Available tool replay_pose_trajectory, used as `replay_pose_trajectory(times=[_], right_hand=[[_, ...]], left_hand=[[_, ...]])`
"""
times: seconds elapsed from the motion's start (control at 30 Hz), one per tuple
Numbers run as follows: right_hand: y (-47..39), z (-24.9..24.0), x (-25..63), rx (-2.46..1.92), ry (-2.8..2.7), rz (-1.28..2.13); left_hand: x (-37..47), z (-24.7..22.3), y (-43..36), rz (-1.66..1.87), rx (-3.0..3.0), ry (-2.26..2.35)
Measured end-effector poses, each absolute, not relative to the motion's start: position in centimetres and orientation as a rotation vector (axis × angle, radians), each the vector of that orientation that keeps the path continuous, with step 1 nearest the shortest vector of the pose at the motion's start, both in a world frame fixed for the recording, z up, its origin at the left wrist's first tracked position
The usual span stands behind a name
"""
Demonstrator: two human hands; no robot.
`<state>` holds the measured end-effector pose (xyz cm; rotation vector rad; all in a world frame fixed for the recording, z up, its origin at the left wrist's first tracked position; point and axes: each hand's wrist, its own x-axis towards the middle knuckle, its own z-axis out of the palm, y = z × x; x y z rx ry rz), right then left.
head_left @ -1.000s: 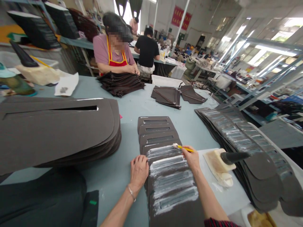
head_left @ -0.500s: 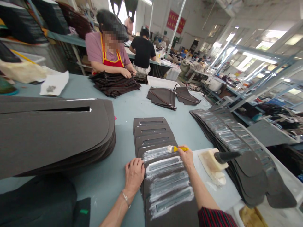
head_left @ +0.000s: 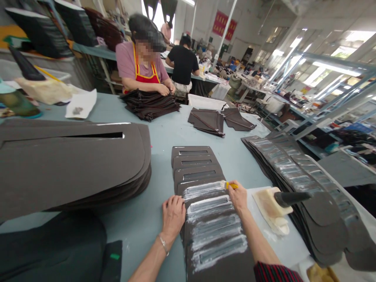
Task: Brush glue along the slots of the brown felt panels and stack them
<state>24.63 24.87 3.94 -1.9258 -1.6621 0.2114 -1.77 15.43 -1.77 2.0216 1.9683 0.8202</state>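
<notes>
My right hand (head_left: 238,197) is closed around the yellow handle of a small glue brush (head_left: 230,185). The bristles touch the right end of a slot in one of the dark grey panels (head_left: 223,260), which lie overlapped in a column. White, wet-looking glue (head_left: 202,190) is smeared around this slot and around the slots nearer me. Farther up the column, several slots show only thin white edges. My left hand (head_left: 173,215) lies palm down at the column's left edge, fingers loosely extended and fingertips touching the panels.
A cream block-like container with a black stick (head_left: 272,199) stands on a white sheet at right. Beyond it lie glue-streaked panels (head_left: 289,168). Large dark panels (head_left: 88,164) are piled at left. Across the table (head_left: 164,135), a co-worker (head_left: 143,66) handles dark pieces (head_left: 152,103).
My right hand has drawn the brush rightward along the slot to its right end. My left hand stays at the panels' edge. The whole view has shifted slightly.
</notes>
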Motion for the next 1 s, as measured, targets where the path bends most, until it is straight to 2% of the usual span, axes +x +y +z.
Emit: replay_pose_trajectory(times=[0.07, 0.27, 0.33, 0.53, 0.6, 0.67, 0.8, 0.9, 1.0], right_hand=[[24.2, 4.4, 22.0, -1.863, -1.645, 0.2], [21.5, 3.7, 12.9, -1.421, -1.89, 0.765], [22.0, 3.1, 14.1, -1.522, -1.804, 0.723], [25.2, 4.5, 20.3, -1.888, -1.657, 0.202], [25.2, 5.4, 18.1, -1.811, -1.653, 0.258], [24.7, 5.6, 14.4, -1.629, -1.701, 0.467], [24.8, 4.1, 10.6, -1.435, -1.773, 0.775], [26.7, 2.7, 15.1, -1.6, -1.616, 0.71], [29.1, 2.4, 21.8, -1.848, -1.431, 0.455]], left_hand=[[-1.8, -1.8, 15.5, 0.821, 2.015, 1.966], [-1.9, -1.8, 15.4, 0.82, 1.998, 1.97], [-2.0, -1.7, 15.3, 0.821, 1.996, 1.962], [-2.3, -1.3, 16.0, 0.853, 1.907, 1.965], [-2.5, -1.2, 16.8, 0.88, 1.869, 1.977], [-2.8, -1.3, 17.6, 0.909, 1.869, 1.99], [-3.6, -1.9, 18.7, 0.888, 1.958, 1.972], [-3.9, -2.3, 18.8, 0.862, 2.0, 1.971], [-3.8, -2.4, 18.7, 0.85, 2.027, 1.974]])
